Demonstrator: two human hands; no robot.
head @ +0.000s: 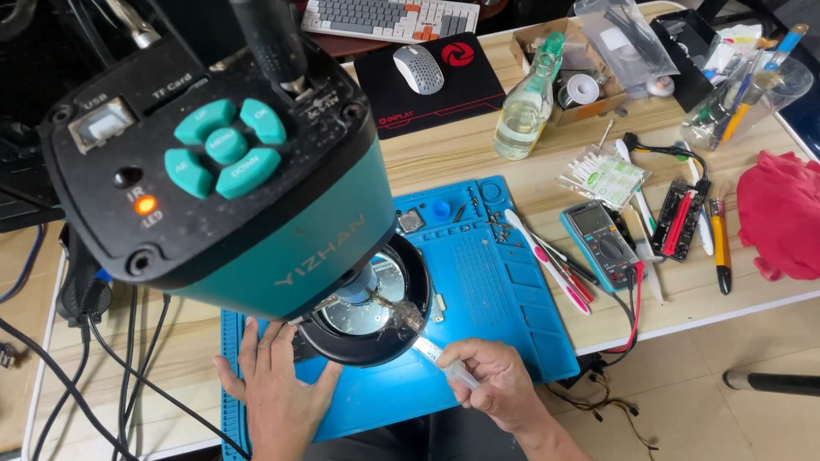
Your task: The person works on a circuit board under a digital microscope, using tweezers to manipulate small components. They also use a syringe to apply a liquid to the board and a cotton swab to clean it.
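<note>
A large teal and black microscope camera (213,154) hangs over a blue work mat (504,290), with a black ring light (376,333) below it. My left hand (278,384) lies flat on the mat, fingers spread, reaching under the camera where something dark is mostly hidden. My right hand (495,384) holds a small clear syringe (444,360), its tip pointing under the ring light.
A multimeter (602,243) with red and black leads, a toothbrush (547,260), a clear bottle (525,102), swabs, pens and a red cloth (781,213) lie to the right. Mouse (418,68), mouse pad and keyboard (389,17) sit at the back. Black cables (111,358) run at left.
</note>
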